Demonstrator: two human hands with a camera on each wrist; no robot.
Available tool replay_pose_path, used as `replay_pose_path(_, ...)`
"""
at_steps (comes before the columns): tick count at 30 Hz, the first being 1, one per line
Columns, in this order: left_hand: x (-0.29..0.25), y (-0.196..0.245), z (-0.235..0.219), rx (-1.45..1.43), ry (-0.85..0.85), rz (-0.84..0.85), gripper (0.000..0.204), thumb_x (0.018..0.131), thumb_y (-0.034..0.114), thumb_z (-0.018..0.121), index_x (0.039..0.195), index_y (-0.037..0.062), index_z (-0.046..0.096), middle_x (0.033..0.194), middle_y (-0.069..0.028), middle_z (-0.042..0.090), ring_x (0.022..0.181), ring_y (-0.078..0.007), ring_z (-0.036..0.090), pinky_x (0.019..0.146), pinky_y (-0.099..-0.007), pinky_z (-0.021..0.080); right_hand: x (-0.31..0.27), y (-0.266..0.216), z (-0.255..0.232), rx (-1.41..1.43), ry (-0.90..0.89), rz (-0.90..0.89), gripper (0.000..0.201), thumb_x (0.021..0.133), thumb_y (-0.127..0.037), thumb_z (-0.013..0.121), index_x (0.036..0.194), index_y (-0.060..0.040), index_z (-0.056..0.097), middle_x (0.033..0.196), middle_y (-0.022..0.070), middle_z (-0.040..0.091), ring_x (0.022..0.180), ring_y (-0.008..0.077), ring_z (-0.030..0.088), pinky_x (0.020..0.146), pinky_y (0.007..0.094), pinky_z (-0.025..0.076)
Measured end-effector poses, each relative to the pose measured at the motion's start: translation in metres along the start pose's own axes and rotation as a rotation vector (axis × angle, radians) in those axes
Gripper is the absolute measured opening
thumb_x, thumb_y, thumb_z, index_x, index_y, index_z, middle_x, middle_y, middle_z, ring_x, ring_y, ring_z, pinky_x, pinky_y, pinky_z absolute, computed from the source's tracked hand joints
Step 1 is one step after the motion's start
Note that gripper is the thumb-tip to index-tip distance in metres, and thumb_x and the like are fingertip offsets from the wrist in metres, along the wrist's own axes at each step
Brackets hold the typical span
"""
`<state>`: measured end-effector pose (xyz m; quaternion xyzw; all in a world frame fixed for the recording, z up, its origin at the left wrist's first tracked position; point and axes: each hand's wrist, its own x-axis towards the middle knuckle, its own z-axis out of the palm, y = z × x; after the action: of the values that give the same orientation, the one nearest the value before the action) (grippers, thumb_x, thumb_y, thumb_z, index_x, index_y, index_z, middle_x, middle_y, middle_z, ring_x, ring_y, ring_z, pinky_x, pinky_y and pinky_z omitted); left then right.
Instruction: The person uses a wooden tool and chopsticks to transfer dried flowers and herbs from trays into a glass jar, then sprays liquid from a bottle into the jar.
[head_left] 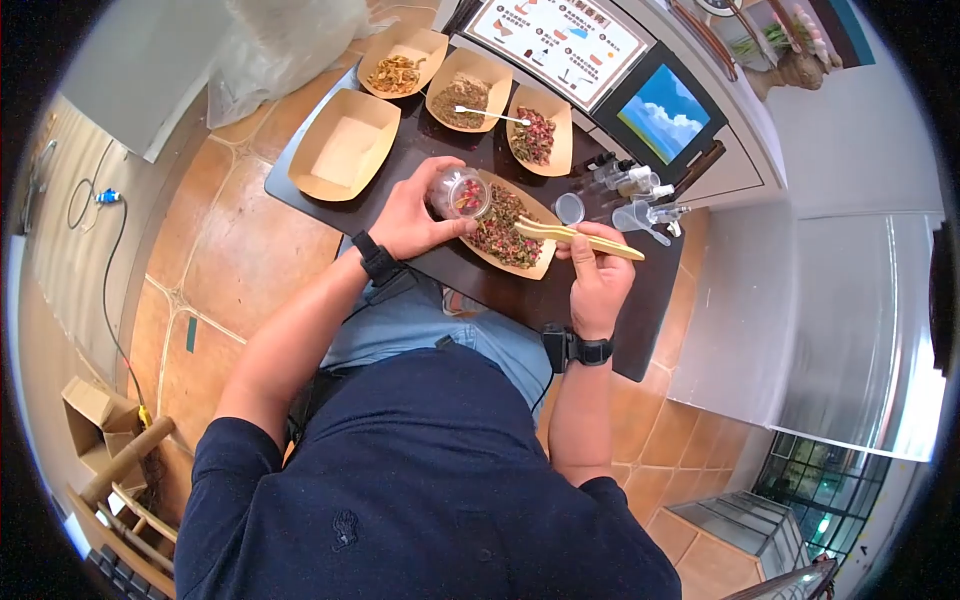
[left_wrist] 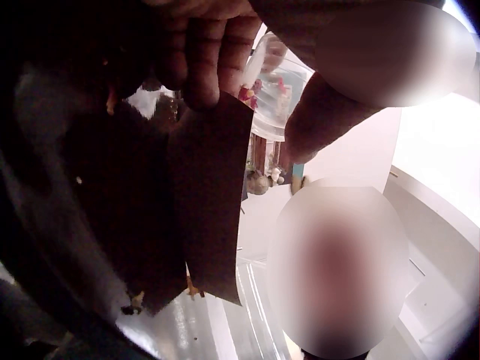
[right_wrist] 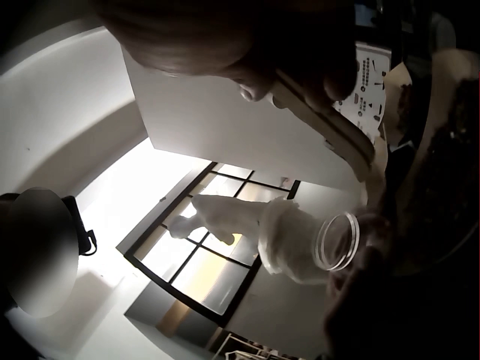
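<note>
The left hand [head_left: 412,212] grips a clear jar [head_left: 462,193] holding some red and green bits, tilted over the left side of a paper tray [head_left: 540,266] of mixed dried petals and leaves. In the left wrist view the jar [left_wrist: 274,97] shows between fingers and thumb. The right hand [head_left: 600,285] pinches pale wooden tongs [head_left: 580,236], whose tips lie over the mix in that tray. The right wrist view shows the tongs [right_wrist: 330,127] in the dark right hand [right_wrist: 225,45] and the jar's round mouth [right_wrist: 336,241].
Behind stand paper trays of yellowish pieces [head_left: 396,73], brown bits with a white spoon [head_left: 490,115], and red petals [head_left: 533,135]. An empty paper tray [head_left: 343,146] is at left. A round lid [head_left: 569,208], small bottles [head_left: 632,215] and a screen [head_left: 664,113] stand at right.
</note>
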<state>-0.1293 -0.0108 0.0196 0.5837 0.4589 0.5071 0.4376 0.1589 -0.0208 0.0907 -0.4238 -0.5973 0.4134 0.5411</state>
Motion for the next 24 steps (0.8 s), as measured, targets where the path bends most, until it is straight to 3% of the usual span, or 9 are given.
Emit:
replay_pose_path(2, 0.000, -0.001, 0.001, 0.010, 0.011, -0.018, 0.080, 0.080, 0.017, 0.095, 0.147, 0.0052, 0.054, 0.130, -0.0129, 0.072, 0.121, -0.0207, 0.070, 0.106, -0.0377, 0.056, -0.004, 0.002, -0.002, -0.093, -0.021, 0.099, 0.013, 0.107, -0.010, 0.071, 0.116, -0.0002, 0.069, 0.101, 0.0055, 0.072, 0.083, 0.0116, 0.071, 0.077, 0.0265, 0.059)
replay_pose_path(4, 0.000, -0.004, 0.002, 0.000, 0.053, 0.039, 0.081, 0.079, 0.032, 0.097, 0.144, 0.0065, 0.056, 0.123, -0.0152, 0.076, 0.111, -0.0243, 0.075, 0.097, -0.0390, 0.059, -0.008, -0.003, 0.006, -0.061, -0.041, 0.130, 0.012, 0.107, -0.010, 0.071, 0.115, -0.0009, 0.070, 0.098, 0.0043, 0.072, 0.082, 0.0115, 0.071, 0.076, 0.0265, 0.059)
replay_pose_path(5, -0.001, -0.003, 0.002, 0.001, 0.050, 0.037, 0.081, 0.079, 0.032, 0.097, 0.144, 0.0065, 0.056, 0.123, -0.0152, 0.076, 0.111, -0.0243, 0.075, 0.097, -0.0390, 0.059, -0.011, -0.003, 0.009, -0.030, -0.061, 0.162, 0.011, 0.107, -0.010, 0.071, 0.115, -0.0015, 0.070, 0.095, 0.0032, 0.073, 0.081, 0.0115, 0.070, 0.076, 0.0264, 0.058)
replay_pose_path(11, 0.000, -0.003, 0.002, 0.023, 0.061, 0.060, 0.079, 0.079, 0.032, 0.096, 0.142, 0.0042, 0.058, 0.121, -0.0151, 0.077, 0.110, -0.0237, 0.075, 0.097, -0.0383, 0.059, -0.014, 0.013, 0.024, -0.139, -0.165, 0.161, 0.019, 0.105, -0.012, 0.075, 0.119, 0.0004, 0.071, 0.098, 0.0042, 0.074, 0.085, 0.0097, 0.070, 0.078, 0.0259, 0.057)
replay_pose_path(13, 0.000, -0.001, 0.002, 0.020, 0.066, 0.046, 0.079, 0.079, 0.032, 0.096, 0.142, 0.0039, 0.058, 0.121, -0.0158, 0.077, 0.110, -0.0242, 0.076, 0.098, -0.0387, 0.059, -0.014, 0.018, 0.022, -0.249, -0.149, 0.129, 0.020, 0.105, -0.012, 0.076, 0.119, 0.0011, 0.071, 0.099, 0.0047, 0.074, 0.086, 0.0096, 0.070, 0.079, 0.0260, 0.057)
replay_pose_path(19, 0.000, -0.006, 0.002, 0.010, 0.062, 0.049, 0.079, 0.079, 0.034, 0.096, 0.142, 0.0038, 0.058, 0.121, -0.0168, 0.077, 0.111, -0.0253, 0.076, 0.098, -0.0396, 0.059, -0.009, 0.003, 0.006, -0.146, -0.011, 0.147, 0.018, 0.106, -0.010, 0.073, 0.119, 0.0023, 0.071, 0.101, 0.0073, 0.076, 0.090, 0.0140, 0.075, 0.083, 0.0291, 0.061)
replay_pose_path(24, 0.000, -0.004, 0.001, 0.019, 0.054, 0.026, 0.080, 0.080, 0.035, 0.096, 0.143, 0.0039, 0.058, 0.122, -0.0169, 0.077, 0.112, -0.0253, 0.075, 0.099, -0.0398, 0.059, -0.006, 0.002, -0.023, -0.194, 0.077, 0.134, 0.014, 0.106, -0.010, 0.073, 0.114, 0.0006, 0.071, 0.096, 0.0070, 0.075, 0.083, 0.0127, 0.073, 0.076, 0.0275, 0.060)
